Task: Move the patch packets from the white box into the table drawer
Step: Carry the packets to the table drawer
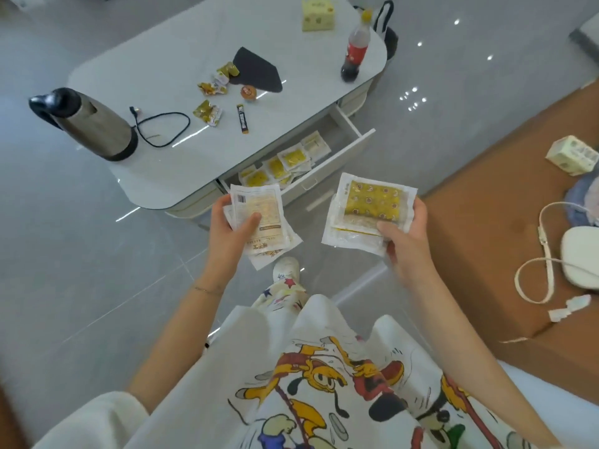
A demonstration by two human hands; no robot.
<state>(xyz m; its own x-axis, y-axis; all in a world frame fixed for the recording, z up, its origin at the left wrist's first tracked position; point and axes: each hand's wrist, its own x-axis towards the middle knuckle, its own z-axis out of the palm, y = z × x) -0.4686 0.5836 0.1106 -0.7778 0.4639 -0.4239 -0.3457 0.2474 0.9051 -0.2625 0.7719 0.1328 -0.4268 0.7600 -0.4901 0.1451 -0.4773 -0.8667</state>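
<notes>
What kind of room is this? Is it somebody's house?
Most likely a living room in a home. There is a low table with an open drawer, and a kettle, a cola bottle and snack packets sit on top.

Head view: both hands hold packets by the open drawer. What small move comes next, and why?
Probably move the left hand forward and lower its stack of white printed packets into the open white table drawer. That stack hovers beside the drawer's opening, yellow patch packets already lie inside, and the right hand holds a second stack.
</notes>
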